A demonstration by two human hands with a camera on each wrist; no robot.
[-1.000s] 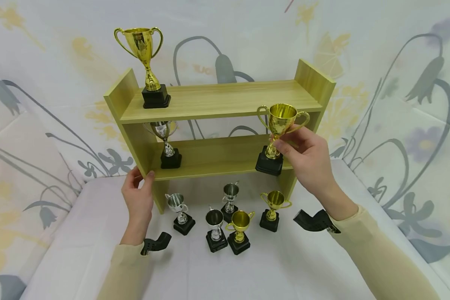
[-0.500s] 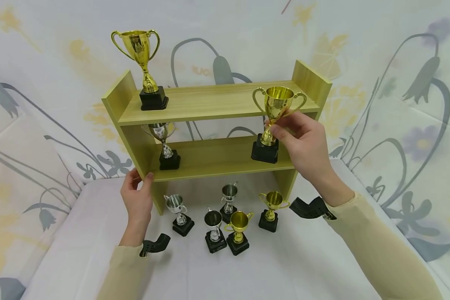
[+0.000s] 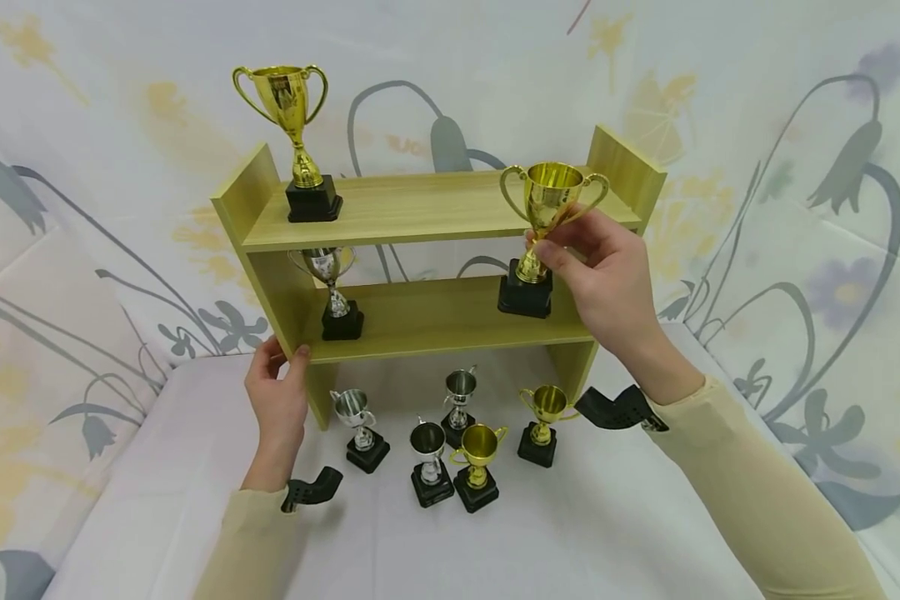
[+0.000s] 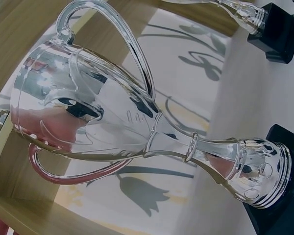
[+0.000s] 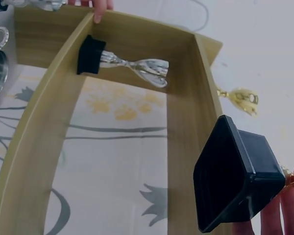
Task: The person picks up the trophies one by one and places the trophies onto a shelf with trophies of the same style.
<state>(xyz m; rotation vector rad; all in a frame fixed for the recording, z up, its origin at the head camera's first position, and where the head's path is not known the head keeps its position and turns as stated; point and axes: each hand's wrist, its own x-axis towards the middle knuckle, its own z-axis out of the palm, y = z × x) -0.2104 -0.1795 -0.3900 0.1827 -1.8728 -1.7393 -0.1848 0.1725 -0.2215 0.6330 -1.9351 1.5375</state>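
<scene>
My right hand (image 3: 607, 283) pinches a gold trophy cup (image 3: 549, 190) by its stem, thumb in front. The cup stays upright before the right part of the wooden shelf (image 3: 435, 204), its black base overlapping the middle level in the head view. From the right wrist, the hollow underside of that base (image 5: 225, 181) shows beside the top board. My left hand (image 3: 279, 408) grips the shelf's left side panel, thumb at the front edge of the middle board. Close to this hand, a silver trophy cup (image 4: 98, 107) fills the left wrist view.
A tall gold trophy (image 3: 292, 108) stands at the top board's left end. Below it, a silver trophy (image 3: 337, 287) is on the middle board. Several smaller silver and gold trophies, including a gold one (image 3: 543, 421) at the right, stand on the white tablecloth (image 3: 450, 558).
My right hand has lifted the gold trophy cup and brought it slightly left, from the middle board's front edge toward the top board. My left hand keeps its grip on the panel.
</scene>
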